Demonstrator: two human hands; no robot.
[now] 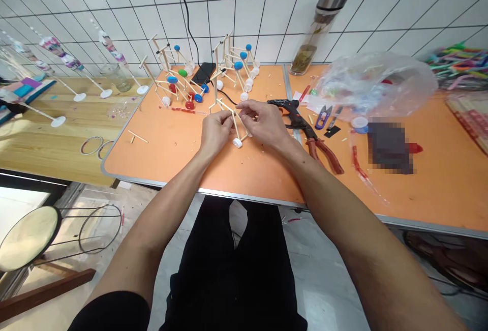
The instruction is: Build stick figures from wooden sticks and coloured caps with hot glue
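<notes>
Wooden-stick frame (236, 126) over the orange counter (244, 173), between both hands, its long axis slanting from far left to near right. The left hand's (214, 130) fingers pinch it; the right hand's (266, 123) curl beside it, grip unclear.

L + R hands (218, 126) on stick frame (235, 121) w/ white wheel (237, 143), over orange tabletop (251, 173).
</notes>
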